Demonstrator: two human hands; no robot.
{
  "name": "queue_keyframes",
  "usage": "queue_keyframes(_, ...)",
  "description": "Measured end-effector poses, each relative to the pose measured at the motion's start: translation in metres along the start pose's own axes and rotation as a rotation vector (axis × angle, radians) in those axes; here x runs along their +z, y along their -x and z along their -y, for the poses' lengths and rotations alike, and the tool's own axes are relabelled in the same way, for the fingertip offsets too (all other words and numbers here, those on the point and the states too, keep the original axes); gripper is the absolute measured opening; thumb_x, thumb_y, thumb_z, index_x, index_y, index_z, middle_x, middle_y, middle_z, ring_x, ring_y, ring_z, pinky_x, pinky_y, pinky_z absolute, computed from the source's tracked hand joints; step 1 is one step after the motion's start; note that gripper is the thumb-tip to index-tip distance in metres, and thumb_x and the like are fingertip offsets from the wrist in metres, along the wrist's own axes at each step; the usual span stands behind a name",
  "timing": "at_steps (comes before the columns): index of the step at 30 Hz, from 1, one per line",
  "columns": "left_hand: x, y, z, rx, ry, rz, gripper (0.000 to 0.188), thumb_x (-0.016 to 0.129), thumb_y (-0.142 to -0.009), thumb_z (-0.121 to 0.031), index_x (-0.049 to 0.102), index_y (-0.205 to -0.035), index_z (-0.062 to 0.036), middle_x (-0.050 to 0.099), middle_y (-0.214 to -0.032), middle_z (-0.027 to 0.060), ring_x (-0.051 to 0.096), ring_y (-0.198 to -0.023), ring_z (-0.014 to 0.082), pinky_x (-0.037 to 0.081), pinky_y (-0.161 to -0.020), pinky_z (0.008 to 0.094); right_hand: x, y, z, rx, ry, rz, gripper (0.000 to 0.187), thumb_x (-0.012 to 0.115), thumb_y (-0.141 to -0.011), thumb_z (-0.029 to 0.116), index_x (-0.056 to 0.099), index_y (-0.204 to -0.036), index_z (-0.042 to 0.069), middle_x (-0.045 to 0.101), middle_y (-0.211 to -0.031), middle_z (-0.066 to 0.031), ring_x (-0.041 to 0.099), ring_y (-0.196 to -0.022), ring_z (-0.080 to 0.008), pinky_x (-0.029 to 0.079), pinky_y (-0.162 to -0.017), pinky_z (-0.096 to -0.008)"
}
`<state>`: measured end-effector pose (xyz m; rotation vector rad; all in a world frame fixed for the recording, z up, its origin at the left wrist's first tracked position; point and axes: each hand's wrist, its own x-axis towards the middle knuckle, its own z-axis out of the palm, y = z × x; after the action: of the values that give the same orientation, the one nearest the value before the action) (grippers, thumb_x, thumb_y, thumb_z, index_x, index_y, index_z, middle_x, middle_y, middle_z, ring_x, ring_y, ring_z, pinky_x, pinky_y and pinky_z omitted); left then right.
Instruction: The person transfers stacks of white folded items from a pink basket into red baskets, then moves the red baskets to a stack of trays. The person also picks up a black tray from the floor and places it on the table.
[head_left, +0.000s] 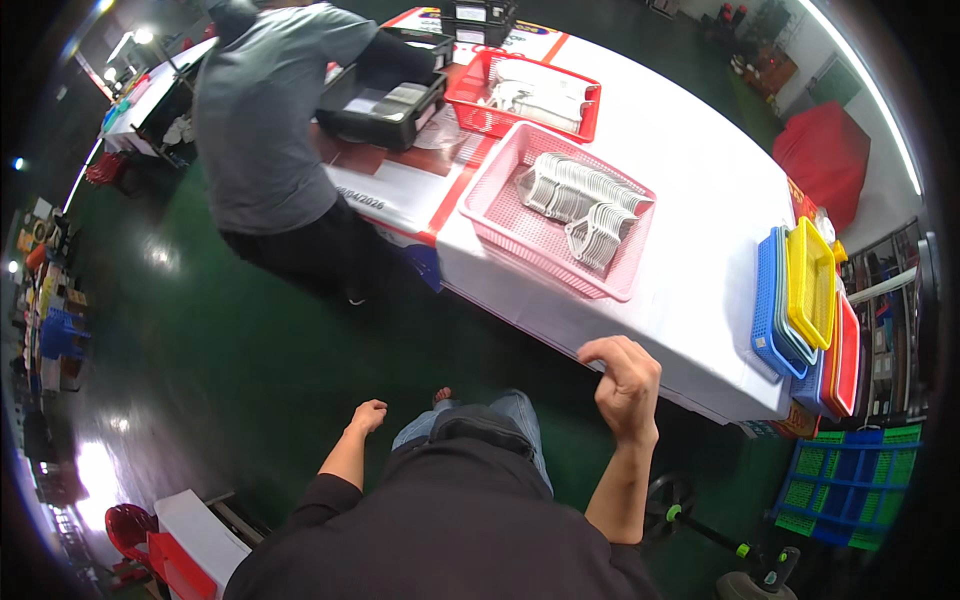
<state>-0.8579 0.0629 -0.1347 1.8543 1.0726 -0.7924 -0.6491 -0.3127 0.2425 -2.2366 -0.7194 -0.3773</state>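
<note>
My right hand [625, 388] is raised beside the near edge of the white-covered table [690, 240], its fingers curled in with nothing visible in them. Lower, at my left side over the green floor, hangs my left hand [369, 415]; its fingers are loosely closed and nothing shows in them. Nearest to the right hand on the table is a pink perforated basket [490, 212]. In it lie nested rows of thin white looped pieces [572, 188], which look like plastic and whose exact kind I cannot tell. Behind it, a red basket [466, 107] holds similar white pieces.
At the table's left side a person in a grey shirt [265, 120] leans over a black crate [400, 130]. Blue, yellow and red baskets [810, 290] stand stacked at the right end. A wheeled piece of equipment [740, 550] stands on the floor at lower right.
</note>
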Motion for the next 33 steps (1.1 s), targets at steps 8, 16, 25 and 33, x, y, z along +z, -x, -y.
queue_keyframes(8,-0.012,-0.078,-0.136,0.308,0.196,-0.224,0.026,0.056,-0.09,-0.016,0.062,-0.115,-0.0123,0.065,-0.088,0.0028,0.06,-0.071,0.0123,0.048,-0.053,0.0287,0.012,-0.02,-0.228,0.537,0.156,-0.078,0.026,0.05,-0.076,-0.004,0.06,-0.1,0.003,0.062,-0.104,-0.013,0.06,-0.092,-0.0302,0.048,-0.079,-0.0386)
queue_keyframes(16,-0.033,-0.008,-0.412,0.563,0.743,-0.522,0.051,0.041,-0.097,-0.045,0.048,-0.132,-0.0083,0.054,-0.124,0.0077,0.054,-0.108,0.0177,0.048,-0.083,0.0333,0.067,-0.075,-0.378,1.031,-0.516,0.017,0.082,0.073,-0.08,0.03,0.027,-0.142,0.0,0.045,-0.132,-0.0225,0.052,-0.113,-0.0283,0.043,-0.095,-0.0379)
queue_keyframes(25,-0.038,-0.026,-0.473,0.742,0.391,-0.577,0.036,0.061,-0.086,-0.016,0.058,-0.118,0.0001,0.065,-0.107,0.0194,0.061,-0.105,0.0273,0.045,-0.091,0.0339,0.093,-0.083,-0.374,0.938,-0.514,-0.155,0.048,0.056,-0.078,-0.001,0.045,-0.125,-0.004,0.057,-0.114,-0.0159,0.055,-0.105,-0.0254,0.041,-0.093,-0.0343)
queue_keyframes(33,-0.041,-0.014,-0.467,0.803,0.361,-0.636,0.033,0.055,-0.089,-0.01,0.056,-0.12,-0.0001,0.064,-0.106,0.0226,0.064,-0.101,0.0311,0.047,-0.087,0.0339,0.097,-0.102,-0.379,0.918,-0.54,-0.142,0.046,0.053,-0.077,-0.005,0.047,-0.123,-0.004,0.057,-0.112,-0.0141,0.056,-0.103,-0.0236,0.041,-0.093,-0.0329)
